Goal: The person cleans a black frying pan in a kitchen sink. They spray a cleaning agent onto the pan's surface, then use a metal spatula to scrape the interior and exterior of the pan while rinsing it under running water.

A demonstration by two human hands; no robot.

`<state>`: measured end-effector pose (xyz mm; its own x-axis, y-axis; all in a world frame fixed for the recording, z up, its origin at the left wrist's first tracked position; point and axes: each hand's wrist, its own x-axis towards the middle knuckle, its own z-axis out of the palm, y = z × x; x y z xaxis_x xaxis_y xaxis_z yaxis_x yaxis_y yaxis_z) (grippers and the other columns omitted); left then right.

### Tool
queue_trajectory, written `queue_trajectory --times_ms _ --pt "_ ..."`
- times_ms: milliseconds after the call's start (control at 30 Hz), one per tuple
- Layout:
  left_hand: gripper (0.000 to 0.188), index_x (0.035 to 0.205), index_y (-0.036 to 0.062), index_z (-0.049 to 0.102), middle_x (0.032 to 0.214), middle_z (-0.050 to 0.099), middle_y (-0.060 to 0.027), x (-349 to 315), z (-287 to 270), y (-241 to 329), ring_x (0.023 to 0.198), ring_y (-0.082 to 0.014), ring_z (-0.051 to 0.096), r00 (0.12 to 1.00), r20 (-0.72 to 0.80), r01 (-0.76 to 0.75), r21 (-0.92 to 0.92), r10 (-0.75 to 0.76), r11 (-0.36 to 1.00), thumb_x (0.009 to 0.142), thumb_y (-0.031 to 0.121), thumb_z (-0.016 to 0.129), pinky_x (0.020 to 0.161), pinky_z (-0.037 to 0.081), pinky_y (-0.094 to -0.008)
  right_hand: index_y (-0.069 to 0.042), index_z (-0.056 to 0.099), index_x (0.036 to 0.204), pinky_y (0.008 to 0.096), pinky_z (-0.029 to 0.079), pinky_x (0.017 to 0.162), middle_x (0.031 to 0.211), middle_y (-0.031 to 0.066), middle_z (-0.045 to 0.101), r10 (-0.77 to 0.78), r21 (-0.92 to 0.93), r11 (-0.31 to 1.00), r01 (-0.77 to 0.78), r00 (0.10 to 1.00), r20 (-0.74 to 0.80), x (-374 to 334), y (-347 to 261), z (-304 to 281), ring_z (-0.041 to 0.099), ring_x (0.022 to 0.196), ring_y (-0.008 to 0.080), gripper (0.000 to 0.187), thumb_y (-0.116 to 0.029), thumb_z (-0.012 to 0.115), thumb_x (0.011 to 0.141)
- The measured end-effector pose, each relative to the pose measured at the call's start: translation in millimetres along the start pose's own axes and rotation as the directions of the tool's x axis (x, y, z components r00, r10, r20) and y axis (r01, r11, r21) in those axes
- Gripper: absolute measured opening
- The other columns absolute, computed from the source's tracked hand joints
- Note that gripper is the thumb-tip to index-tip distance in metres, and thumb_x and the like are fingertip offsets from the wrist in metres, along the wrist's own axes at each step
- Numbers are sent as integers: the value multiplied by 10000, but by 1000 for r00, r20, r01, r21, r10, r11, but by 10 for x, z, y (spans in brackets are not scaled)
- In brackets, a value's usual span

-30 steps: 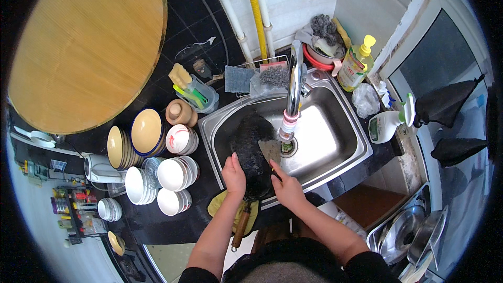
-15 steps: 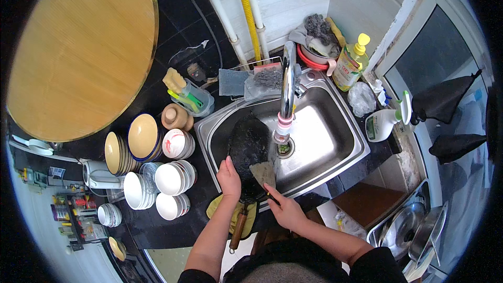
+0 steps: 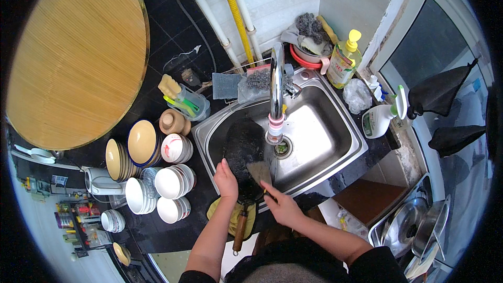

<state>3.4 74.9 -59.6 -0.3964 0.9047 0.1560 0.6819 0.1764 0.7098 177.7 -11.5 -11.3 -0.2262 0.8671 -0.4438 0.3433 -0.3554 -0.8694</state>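
A black, crusted wok (image 3: 244,147) with a wooden handle (image 3: 240,233) leans into the left part of the steel sink (image 3: 325,120), its handle pointing toward me over the counter's front edge. At its left rim my left hand (image 3: 226,179) grips the wok, fingers pointing away from me. In my right hand (image 3: 283,205) is a scraper (image 3: 258,172) by its dark handle, its wide flat blade against the wok's right side. The chrome faucet (image 3: 276,94) hangs over the sink beside the wok. A yellow-green cloth (image 3: 224,224) lies under the handle end.
Stacked bowls (image 3: 168,182) and a wooden pestle-like piece (image 3: 174,122) crowd the counter left of the sink. Behind it a wire rack holds scrubbing pads (image 3: 226,86). A soap bottle (image 3: 343,62) and a spray bottle (image 3: 378,121) stand at the right, pot lids (image 3: 404,224) lower right.
The whole view has shifted slightly, with the sink and faucet a little further left. Both hands keep their holds on the wok and the scraper, and the blade stays against the wok.
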Motion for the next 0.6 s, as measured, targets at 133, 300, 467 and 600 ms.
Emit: queue_trajectory --times_ms 133,300,467,600 --pt "364 742 -31 512 651 509 -264 2 13 -82 579 -418 497 1000 -8 -21 4 21 1000 971 238 421 530 392 -430 -222 355 1395 292 432 583 608 99 495 93 106 990 -97 995 41 155 -157 -102 497 563 155 480 -188 477 932" --pt "390 746 -46 494 607 437 -226 6 41 -168 523 -338 417 999 -22 -40 -2 40 999 976 258 410 526 372 -400 -218 363 1391 306 445 612 677 153 569 39 46 998 -42 997 72 -40 -51 -10 488 583 159 481 -183 482 926" --pt "370 732 -33 507 647 509 -260 12 -1 -98 578 -405 506 999 -21 -46 30 47 998 970 237 421 531 394 -427 -252 347 1392 384 461 607 666 203 565 35 -74 997 -32 998 45 -57 -137 -43 556 589 293 492 -212 481 920" --pt "367 722 -26 506 636 510 -253 -15 15 -54 561 -394 508 999 25 -21 26 20 999 970 233 425 516 392 -425 -280 336 1388 468 464 587 662 211 579 -56 -178 983 54 998 -5 -151 5 39 587 624 384 507 -215 482 907"
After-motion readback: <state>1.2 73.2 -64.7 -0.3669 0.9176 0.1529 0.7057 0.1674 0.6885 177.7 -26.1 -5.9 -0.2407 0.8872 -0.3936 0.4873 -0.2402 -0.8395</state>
